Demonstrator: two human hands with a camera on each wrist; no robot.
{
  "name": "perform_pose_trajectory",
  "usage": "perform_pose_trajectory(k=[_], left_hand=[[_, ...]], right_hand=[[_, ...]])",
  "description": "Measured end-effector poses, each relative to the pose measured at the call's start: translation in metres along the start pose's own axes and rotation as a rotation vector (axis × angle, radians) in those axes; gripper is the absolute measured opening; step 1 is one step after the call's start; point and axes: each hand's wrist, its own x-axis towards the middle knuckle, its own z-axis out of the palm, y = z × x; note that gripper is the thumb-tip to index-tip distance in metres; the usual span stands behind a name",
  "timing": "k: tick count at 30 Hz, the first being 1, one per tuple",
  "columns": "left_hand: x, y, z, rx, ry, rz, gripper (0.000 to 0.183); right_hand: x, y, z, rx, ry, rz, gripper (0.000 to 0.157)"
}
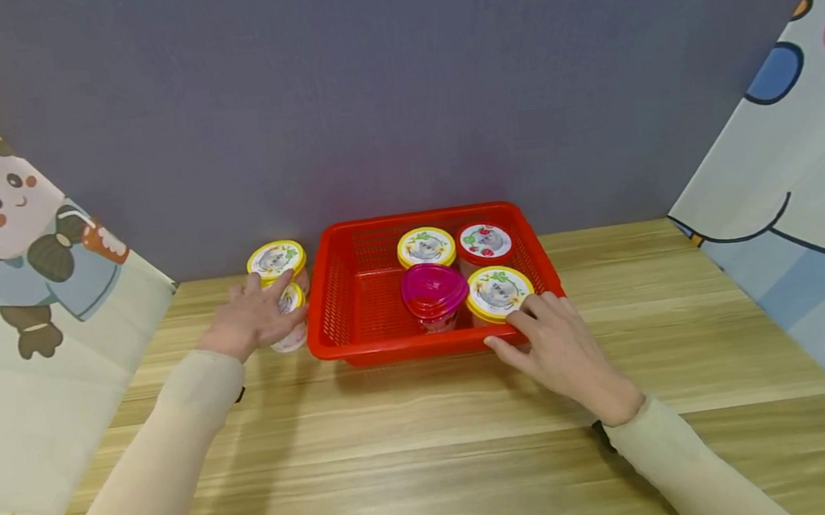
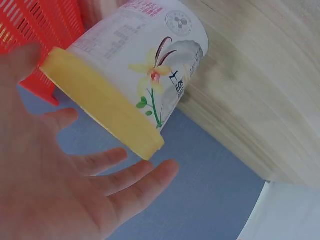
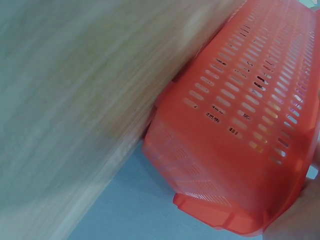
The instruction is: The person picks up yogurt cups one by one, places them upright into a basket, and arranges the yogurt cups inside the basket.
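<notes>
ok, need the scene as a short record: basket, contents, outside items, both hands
container: red basket on wooden table
inside: two yellow-lidded tubs, one red-lidded tub, one magenta-lidded cup
outside: two other yellow tubs, left of basket
left hand: fingers spread over outside tubs, contact unclear
right hand: grips basket's near rim, toward right corner

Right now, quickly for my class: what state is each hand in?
Left hand: open, fingers spread by two yellow-lidded cups.
Right hand: at the near rim of the red basket; whether it grips cannot be told.
</notes>
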Motion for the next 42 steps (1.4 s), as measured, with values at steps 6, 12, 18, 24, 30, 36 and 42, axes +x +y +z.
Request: perform_pose_trajectory(k=[6, 12, 18, 24, 30, 36, 42], left_hand=[[0.003, 0.001, 0.005, 0.007, 0.02, 0.0, 0.074], [0.002, 0.004, 0.008, 0.01, 0.03, 0.017, 0.071], [-0.002, 0.006, 0.008, 0.01, 0.019, 0.012, 0.069], [0.0, 0.004, 0.005, 0.012, -0.003, 0.026, 0.07], [0.004, 0.003, 0.001, -0.006, -0.041, 0.024, 0.071], [0.007, 0.004, -0.003, 0.034, -0.07, 0.024, 0.073], [0.008, 0.005, -0.002, 0.063, -0.056, 0.037, 0.072]], right_hand=[[0.0, 0.0, 0.0, 0.004, 0.001, 0.003, 0.042], [0.0, 0.0, 0.001, 0.006, 0.005, 0.0, 0.042], [0.0, 0.001, 0.001, 0.006, 0.009, -0.006, 0.043], [0.0, 0.001, 0.0, 0.006, 0.007, -0.008, 0.043], [0.0, 0.0, 0.0, 0.005, 0.005, -0.005, 0.042], [0.0, 0.0, 0.001, 0.004, -0.001, 0.001, 0.042], [0.0, -0.001, 0.001, 0.005, 0.005, 0.004, 0.042]])
